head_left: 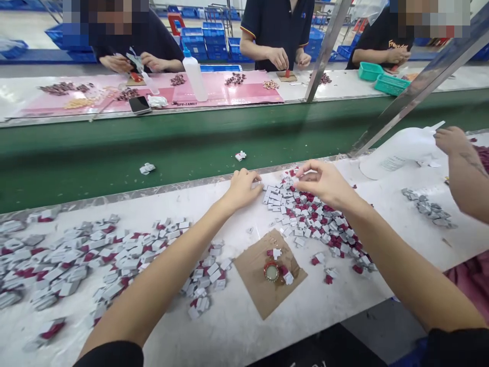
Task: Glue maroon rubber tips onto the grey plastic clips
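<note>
My left hand (244, 189) rests by the far edge of the table, its fingers bent and slightly apart, at the left side of a pile of small grey and maroon plastic pieces (313, 219). Over the far end of that pile is my right hand (324, 183), with thumb and fingers curved and a gap between them; no piece is clearly seen in its grasp. Between my forearms lies a brown cardboard square (263, 300). On it are a bottle cap (271, 271) and two grey and maroon pieces (287, 275) beside it.
More grey and maroon pieces (76, 260) spread across the left. Beyond the table's edge, a green conveyor belt (183, 137) carries two pieces. At right, another person's hand (453, 140) touches a white plastic bottle (401, 153). A metal post (328, 46) stands ahead; several people work opposite.
</note>
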### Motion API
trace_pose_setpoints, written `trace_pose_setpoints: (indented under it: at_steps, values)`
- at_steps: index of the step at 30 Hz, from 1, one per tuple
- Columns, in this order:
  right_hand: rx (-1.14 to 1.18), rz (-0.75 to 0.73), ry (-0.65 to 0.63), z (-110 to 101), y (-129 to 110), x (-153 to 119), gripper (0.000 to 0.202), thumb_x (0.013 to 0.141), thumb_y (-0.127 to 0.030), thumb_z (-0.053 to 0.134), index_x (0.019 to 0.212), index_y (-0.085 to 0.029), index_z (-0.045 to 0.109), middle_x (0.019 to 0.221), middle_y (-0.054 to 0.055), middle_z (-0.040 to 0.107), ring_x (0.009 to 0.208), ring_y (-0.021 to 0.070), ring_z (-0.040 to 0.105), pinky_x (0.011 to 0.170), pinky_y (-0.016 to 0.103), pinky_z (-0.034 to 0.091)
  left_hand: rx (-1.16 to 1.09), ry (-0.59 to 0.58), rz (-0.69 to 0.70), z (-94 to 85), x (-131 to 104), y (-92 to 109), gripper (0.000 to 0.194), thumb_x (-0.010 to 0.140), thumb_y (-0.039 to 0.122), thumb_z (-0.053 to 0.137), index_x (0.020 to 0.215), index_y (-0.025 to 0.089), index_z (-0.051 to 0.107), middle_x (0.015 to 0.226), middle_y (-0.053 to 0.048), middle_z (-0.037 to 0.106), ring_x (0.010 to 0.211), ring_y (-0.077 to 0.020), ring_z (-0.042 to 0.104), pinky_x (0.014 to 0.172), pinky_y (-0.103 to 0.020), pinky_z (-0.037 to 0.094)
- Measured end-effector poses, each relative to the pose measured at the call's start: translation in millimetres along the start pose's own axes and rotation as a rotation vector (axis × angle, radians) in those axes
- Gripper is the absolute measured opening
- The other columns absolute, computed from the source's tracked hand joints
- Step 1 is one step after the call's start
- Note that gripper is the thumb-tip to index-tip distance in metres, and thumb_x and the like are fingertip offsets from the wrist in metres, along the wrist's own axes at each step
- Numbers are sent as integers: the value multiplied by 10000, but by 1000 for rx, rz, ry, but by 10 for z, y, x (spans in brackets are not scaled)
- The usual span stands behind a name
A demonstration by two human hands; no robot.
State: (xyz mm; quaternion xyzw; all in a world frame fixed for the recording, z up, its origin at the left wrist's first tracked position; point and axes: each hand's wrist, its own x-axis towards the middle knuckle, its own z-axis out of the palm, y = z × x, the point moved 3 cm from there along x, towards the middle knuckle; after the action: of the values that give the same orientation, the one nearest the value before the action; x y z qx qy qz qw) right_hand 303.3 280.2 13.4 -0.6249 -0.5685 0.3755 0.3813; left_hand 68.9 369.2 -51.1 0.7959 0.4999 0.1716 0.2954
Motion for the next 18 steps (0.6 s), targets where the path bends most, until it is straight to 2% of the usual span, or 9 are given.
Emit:
trace_pose_setpoints:
  at_steps: [3,7,10,13,15,18]
  values:
    - [120,-29,-60,138,2,-429,253,806,-353,904,915,-232,711,983,73,794,896,254,778,715,375,628,-5,4,-8,69,11,17,96,981,247,646,997,218,736,1138,-129,695,1285,-368,593,1210,-537,428]
    - [247,-42,-51,233,14,-765,279,796,-291,892,992,-238,701,1095,67,756,945,219,745,747,346,636,-18,39,-31,111,-17,41,60,991,222,646,996,207,704,1200,-167,706,1325,-380,588,1214,-541,420]
    - [260,-19,-31,273,35,-884,297,764,-238,882,1007,-233,711,1075,55,737,863,188,708,731,338,625,-44,47,-33,125,-92,71,14,981,210,665,969,214,660,1197,-166,719,1295,-372,610,1187,-540,449]
    - [284,14,-36,342,71,-960,265,750,-222,863,967,-228,712,1027,45,738,810,174,685,710,337,607,-102,18,-34,124,-162,117,73,951,180,690,963,222,632,1104,-121,758,1094,-306,694,1048,-465,548]
    - [308,8,-18,394,88,-1007,248,758,-232,869,953,-229,716,1017,46,745,837,186,693,716,340,603,-134,8,-40,96,-230,171,79,944,177,695,991,215,645,1074,-103,776,996,-273,718,960,-423,582]
    - [338,-74,83,441,76,-1073,197,818,-228,861,971,-238,737,1039,49,747,932,212,725,786,362,620,-243,21,8,12,-445,334,46,985,212,664,1011,197,698,1110,-108,795,1019,-265,748,978,-417,591]
